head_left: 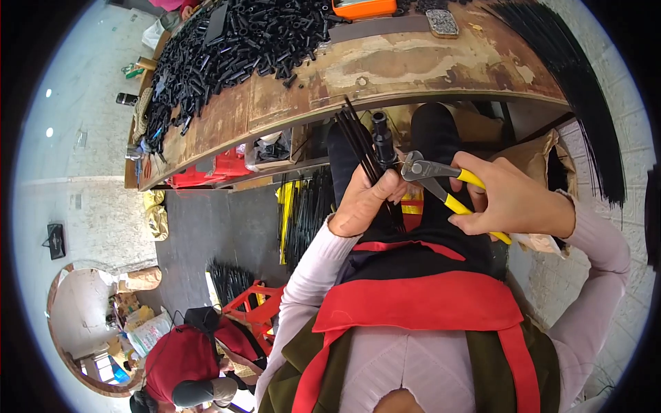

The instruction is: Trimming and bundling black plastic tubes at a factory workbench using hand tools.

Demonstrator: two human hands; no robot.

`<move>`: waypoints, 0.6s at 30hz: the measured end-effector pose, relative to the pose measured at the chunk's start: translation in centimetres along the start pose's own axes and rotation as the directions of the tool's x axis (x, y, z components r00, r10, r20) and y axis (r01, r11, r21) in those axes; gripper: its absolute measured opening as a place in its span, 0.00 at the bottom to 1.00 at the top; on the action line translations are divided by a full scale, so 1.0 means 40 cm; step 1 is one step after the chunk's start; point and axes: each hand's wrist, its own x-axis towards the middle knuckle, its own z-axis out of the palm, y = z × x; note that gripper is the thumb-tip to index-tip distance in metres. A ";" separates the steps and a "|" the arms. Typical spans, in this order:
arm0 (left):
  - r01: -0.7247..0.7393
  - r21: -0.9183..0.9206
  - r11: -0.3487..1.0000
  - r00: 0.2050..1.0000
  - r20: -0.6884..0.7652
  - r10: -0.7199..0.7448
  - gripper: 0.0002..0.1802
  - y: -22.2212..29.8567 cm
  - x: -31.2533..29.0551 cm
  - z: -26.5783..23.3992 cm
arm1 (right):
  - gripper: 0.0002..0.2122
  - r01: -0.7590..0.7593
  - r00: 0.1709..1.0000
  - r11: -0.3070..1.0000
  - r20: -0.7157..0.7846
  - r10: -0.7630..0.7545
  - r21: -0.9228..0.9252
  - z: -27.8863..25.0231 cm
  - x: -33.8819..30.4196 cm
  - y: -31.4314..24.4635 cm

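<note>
In the head view, the left hand (363, 201) has its fingers wrapped tight around a black tube fitting (382, 141) and a bundle of thin black rods (358, 141), all just below the front edge of the worn wooden bench (385, 76). The right hand (509, 199) has its fingers closed on the yellow handles of a pair of pliers (430, 175), whose metal nose meets the fitting just right of the left hand. On the bench lies a heap of black tube pieces (234, 48); an orange case (363, 7) sits at its far edge. Under the bench stand more black rods (306, 206) and a red crate (224, 165). Another person in red (182, 358) crouches well below-left of the bench.
</note>
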 end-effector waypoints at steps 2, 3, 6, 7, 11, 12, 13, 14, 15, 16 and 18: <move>0.025 0.040 0.999 1.000 -0.019 -0.024 0.20 0.001 0.004 0.003 | 0.20 0.027 0.999 0.999 -0.015 -0.028 -0.029 -0.003 0.005 0.016; 0.041 0.075 0.996 0.998 -0.043 -0.038 0.20 0.001 0.006 0.005 | 0.20 0.052 0.998 0.996 -0.025 -0.054 -0.067 -0.004 0.005 0.021; 0.079 0.084 0.993 0.995 -0.066 -0.073 0.20 0.000 0.010 0.002 | 0.20 0.014 0.998 0.997 -0.067 -0.019 -0.071 -0.007 -0.001 0.008; 0.076 0.085 0.993 0.995 -0.067 -0.071 0.20 0.002 0.010 0.002 | 0.20 0.016 0.998 0.997 -0.066 -0.021 -0.073 -0.002 -0.001 0.014; 0.011 0.089 0.996 0.993 -0.118 0.000 0.16 -0.001 0.010 0.008 | 0.24 0.295 0.772 0.748 -0.312 -0.553 -0.595 0.033 0.025 0.075; -0.020 0.105 0.994 0.984 -0.173 0.038 0.13 -0.004 0.012 0.010 | 0.27 0.300 0.606 0.602 -0.339 -0.720 -0.740 0.036 0.033 0.086; -0.029 0.104 0.994 0.983 -0.176 0.047 0.13 -0.004 0.016 0.015 | 0.27 0.304 0.607 0.594 -0.330 -0.723 -0.745 0.034 0.033 0.090; -0.041 0.114 0.993 0.974 -0.216 0.065 0.15 0.001 0.025 0.023 | 0.29 0.193 0.659 0.526 -0.287 -0.695 -0.828 0.031 0.033 0.092; -0.052 0.125 0.991 0.963 -0.256 0.083 0.18 0.005 0.031 0.027 | 0.30 0.085 0.711 0.437 -0.253 -0.657 -0.896 0.027 0.033 0.095; -0.061 0.122 0.991 0.962 -0.258 0.091 0.18 0.006 0.033 0.026 | 0.26 0.112 0.704 0.413 -0.221 -0.675 -0.904 0.027 0.037 0.101; -0.046 0.102 0.994 0.971 -0.230 0.068 0.25 0.010 0.023 0.024 | 0.24 0.216 0.816 0.601 -0.196 -0.544 -0.769 -0.008 0.030 0.075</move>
